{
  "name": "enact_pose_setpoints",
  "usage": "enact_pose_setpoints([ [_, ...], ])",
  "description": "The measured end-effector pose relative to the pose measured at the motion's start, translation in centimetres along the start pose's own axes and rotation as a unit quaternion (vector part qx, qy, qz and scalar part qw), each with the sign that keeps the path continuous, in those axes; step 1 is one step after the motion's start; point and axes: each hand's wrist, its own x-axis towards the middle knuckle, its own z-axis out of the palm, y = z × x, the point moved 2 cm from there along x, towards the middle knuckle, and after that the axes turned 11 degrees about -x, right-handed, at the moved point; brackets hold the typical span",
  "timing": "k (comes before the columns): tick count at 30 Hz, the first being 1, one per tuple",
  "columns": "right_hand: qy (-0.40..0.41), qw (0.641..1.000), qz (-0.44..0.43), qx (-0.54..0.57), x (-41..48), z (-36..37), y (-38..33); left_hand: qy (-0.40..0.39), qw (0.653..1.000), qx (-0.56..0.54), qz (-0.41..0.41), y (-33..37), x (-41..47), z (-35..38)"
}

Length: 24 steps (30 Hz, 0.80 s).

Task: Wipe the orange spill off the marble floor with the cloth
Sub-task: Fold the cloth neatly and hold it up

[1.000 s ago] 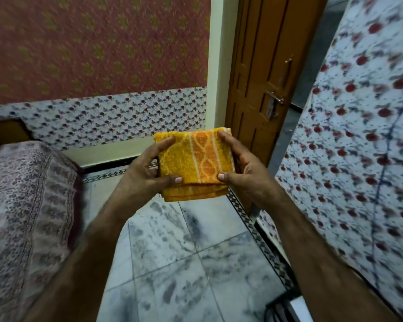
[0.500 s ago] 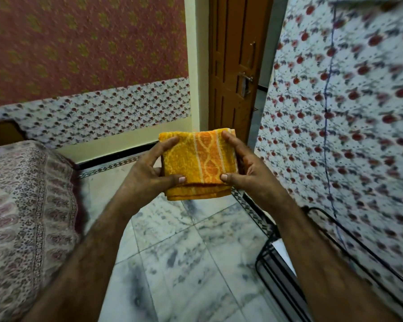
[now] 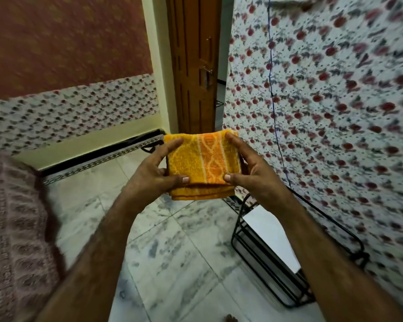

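Orange terry cloth [image 3: 203,163], folded thick, sits mid-frame, pinched at its sides by the left hand [image 3: 153,174] and right hand [image 3: 254,170], well above the marble floor [image 3: 172,252]. No spill shows; wiping seems not yet begun.

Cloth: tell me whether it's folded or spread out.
Folded. The cloth is a compact square with stacked layers along its lower edge, held between the left hand and right hand.

Folded orange cloth [image 3: 203,163] gripped by left hand [image 3: 149,175] and right hand [image 3: 254,173], above marble floor [image 3: 179,252], walls seemingly motion-blurred
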Motion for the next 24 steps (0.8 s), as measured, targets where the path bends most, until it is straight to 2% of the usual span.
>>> enact_pose_setpoints([
  [7, 0.066, 0.997, 0.033, 0.012, -3.4, -4.2, 3.3, -0.073, 0.997, -0.013, -0.036, -2.1, 3.0, 5.1],
  [16, 0.186, 0.979, 0.080, -0.009, -4.1, -12.8, 9.7, -0.187, 0.980, -0.025, -0.063, -6.1, 13.2, 14.3],
  [24, 0.246, 0.959, 0.135, -0.022, -2.9, -18.1, 15.5, -0.268, 0.959, 0.035, -0.082, -11.5, 22.6, 19.3],
])
